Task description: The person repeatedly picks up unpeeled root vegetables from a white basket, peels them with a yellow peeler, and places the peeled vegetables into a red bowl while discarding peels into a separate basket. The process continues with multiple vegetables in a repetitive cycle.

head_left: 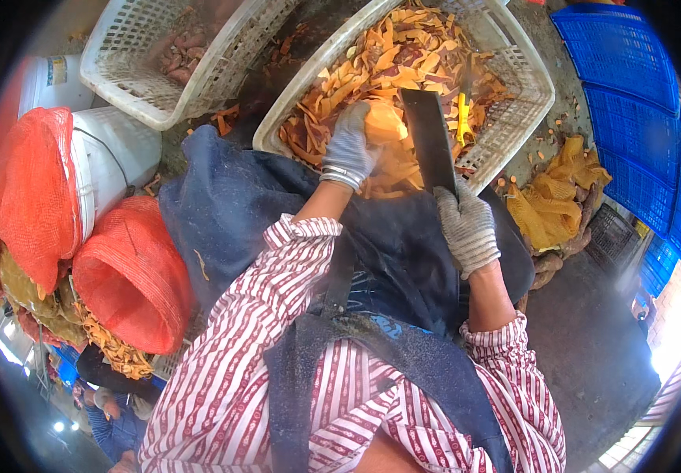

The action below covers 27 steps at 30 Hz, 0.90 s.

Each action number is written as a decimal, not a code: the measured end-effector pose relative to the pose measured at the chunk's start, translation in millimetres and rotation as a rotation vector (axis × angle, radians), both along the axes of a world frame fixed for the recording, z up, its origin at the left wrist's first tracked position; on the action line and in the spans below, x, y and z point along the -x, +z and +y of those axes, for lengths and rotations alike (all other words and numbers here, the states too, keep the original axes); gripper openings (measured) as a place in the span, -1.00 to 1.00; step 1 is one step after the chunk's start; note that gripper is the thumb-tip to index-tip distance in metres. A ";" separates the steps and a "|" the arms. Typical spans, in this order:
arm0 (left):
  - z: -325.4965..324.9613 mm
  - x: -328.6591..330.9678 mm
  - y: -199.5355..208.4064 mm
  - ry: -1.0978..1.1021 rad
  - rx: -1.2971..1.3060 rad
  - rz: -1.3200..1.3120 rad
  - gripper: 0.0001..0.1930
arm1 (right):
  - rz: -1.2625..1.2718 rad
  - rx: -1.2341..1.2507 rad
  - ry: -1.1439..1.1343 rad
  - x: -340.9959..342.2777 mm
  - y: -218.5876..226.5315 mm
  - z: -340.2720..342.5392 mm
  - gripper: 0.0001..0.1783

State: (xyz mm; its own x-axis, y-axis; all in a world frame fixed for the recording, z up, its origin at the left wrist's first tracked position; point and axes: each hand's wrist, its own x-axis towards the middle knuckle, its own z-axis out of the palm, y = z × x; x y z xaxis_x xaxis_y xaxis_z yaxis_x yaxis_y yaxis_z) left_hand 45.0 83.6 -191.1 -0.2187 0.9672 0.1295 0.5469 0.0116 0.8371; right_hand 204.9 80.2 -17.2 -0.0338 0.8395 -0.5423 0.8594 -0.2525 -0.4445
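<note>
My left hand (348, 148), in a grey striped work glove, is closed round a peeled orange sweet potato (385, 123). Just to the right of it, a wide dark knife blade (427, 130) stands up from my right hand (468, 230), gloved alike and wrapped round the handle, which the fingers hide. Knife and sweet potato are close together; whether they touch I cannot tell. Both are over the near side of a whitish plastic crate (531, 88) heaped with orange and purple peelings (392, 59). A yellow-handled tool (463, 120) lies on the peelings behind the blade.
Another whitish crate (132, 88) at the far left holds reddish sweet potatoes (183, 57). White buckets (124, 146) and red mesh bags (132, 272) crowd my left. To the right are a yellow mesh bag (552, 201) and stacked blue crates (624, 59). Another person (116, 426) is lower left.
</note>
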 end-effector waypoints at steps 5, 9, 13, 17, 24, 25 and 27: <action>-2.1 0.8 6.8 -0.036 0.029 -0.004 -0.31 | -0.047 0.098 0.056 4.6 0.2 2.3 -0.67; -4.6 2.0 1.9 -0.013 0.149 -0.008 -0.27 | -0.193 0.163 0.192 13.2 2.7 7.2 -0.65; -9.6 -0.8 -2.0 -0.009 0.119 -0.033 -0.21 | -0.275 0.212 0.240 15.1 -0.9 3.9 -0.65; -3.3 -4.1 16.7 0.089 0.395 -0.066 -0.27 | -0.272 0.239 0.201 20.3 -1.9 6.7 -0.64; 17.2 6.2 28.0 0.601 0.855 -1.556 -0.48 | -0.287 0.170 0.154 12.8 -5.2 14.3 -0.66; 27.7 6.0 38.6 0.626 0.931 -1.529 -0.47 | -0.260 0.186 0.124 10.0 -8.0 12.8 -0.68; 38.2 4.2 33.0 0.700 1.048 -1.503 -0.43 | -0.223 0.176 0.140 8.1 -10.5 9.9 -0.68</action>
State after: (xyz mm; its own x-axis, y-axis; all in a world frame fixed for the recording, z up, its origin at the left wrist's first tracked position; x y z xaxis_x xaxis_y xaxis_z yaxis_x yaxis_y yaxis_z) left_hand 40.8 121.8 -158.1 0.0991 0.2349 -0.9669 -0.8034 0.5923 0.0616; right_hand 196.8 90.1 -27.7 -0.0066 0.7273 -0.6862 0.9627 -0.1811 -0.2011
